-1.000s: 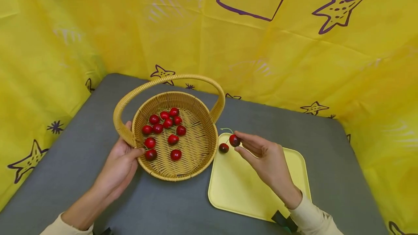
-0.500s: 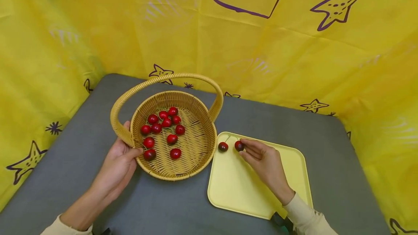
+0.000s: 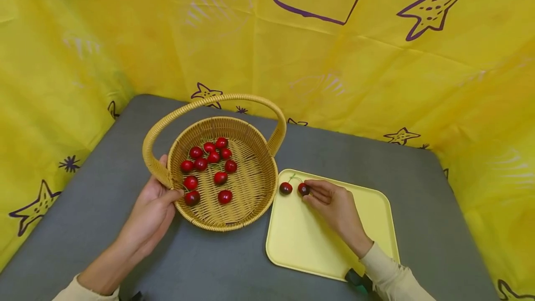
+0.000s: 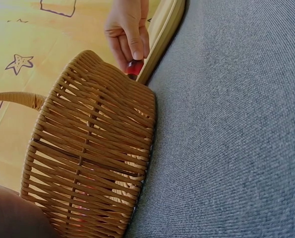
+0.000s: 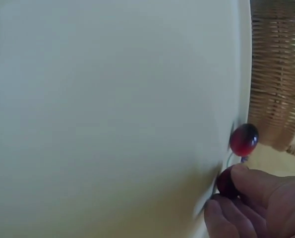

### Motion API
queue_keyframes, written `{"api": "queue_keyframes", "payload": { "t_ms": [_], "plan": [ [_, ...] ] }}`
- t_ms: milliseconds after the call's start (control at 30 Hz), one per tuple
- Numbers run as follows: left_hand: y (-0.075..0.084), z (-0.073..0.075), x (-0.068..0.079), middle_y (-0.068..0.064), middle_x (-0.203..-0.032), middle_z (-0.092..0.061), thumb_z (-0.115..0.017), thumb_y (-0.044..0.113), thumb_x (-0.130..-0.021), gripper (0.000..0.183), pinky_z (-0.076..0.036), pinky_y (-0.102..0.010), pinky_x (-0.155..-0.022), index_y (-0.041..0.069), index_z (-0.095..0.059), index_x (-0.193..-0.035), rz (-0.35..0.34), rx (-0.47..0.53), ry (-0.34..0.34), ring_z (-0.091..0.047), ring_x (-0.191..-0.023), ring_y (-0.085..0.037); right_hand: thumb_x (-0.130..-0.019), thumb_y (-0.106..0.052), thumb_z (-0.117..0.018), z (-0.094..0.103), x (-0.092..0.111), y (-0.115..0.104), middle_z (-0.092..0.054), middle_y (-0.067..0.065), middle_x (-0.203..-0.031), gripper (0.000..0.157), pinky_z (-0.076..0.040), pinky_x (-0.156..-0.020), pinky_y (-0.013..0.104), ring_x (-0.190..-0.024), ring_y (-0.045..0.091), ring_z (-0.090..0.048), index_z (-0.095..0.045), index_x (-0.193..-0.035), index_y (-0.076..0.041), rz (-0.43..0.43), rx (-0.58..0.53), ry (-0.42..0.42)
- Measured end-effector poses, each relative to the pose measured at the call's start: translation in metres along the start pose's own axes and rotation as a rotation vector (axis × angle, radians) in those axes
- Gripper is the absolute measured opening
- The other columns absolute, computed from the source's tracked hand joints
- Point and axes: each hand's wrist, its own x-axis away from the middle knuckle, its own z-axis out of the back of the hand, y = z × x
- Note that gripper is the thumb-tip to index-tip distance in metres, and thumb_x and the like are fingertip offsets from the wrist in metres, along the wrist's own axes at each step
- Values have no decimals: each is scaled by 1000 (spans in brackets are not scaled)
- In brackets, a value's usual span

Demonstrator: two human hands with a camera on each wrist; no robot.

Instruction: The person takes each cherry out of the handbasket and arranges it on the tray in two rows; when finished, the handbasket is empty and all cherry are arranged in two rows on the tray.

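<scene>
My left hand (image 3: 152, 203) grips the left side of a round wicker basket (image 3: 270, 185), thumb over the rim by the handle's foot. Several red cherries (image 3: 220, 178) lie inside, mostly toward the basket's left. At the far left corner of a yellow tray (image 3: 309, 240), my right hand (image 3: 336, 203) pinches a dark red cherry (image 3: 303, 189) between thumb and fingers. A second cherry (image 3: 286, 188) sits just left of it, and a green stem (image 3: 295, 178) runs between the two. The right wrist view shows the pinched cherry (image 5: 228, 182) low against the tray.
The basket's arched handle (image 3: 221, 99) rises above its far side. Basket and tray stand close side by side on a grey table (image 3: 200, 264). A yellow cloth (image 3: 355, 68) with starfish drawings hangs behind and at both sides.
My right hand has lowered the cherry pair from above the tray's far left corner onto the tray, then shifted slightly left. The left hand keeps its grip on the basket.
</scene>
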Motion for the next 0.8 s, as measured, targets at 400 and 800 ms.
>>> {"api": "queue_keyframes", "payload": {
  "t_ms": [400,800],
  "plan": [
    [-1,0,-1,2,-174,24,-36,-15,-102,96,-1,-43,-129,24,23,-166,-3,-6,3,13,-160,-17,-89,-4,-84,0,-2,-3,-76,12,-124,38,-60,-88,28,-114,27,-74,-76,-126,-3,16,53,-12],
    [0,0,1,3,-174,24,-36,-16,-101,96,-2,-41,-129,22,23,-166,-12,-5,-2,13,-160,-16,-91,-13,-85,6,2,-13,-76,11,-125,39,-60,-89,32,-112,26,-75,-75,-128,-4,64,182,-4]
  ]
}}
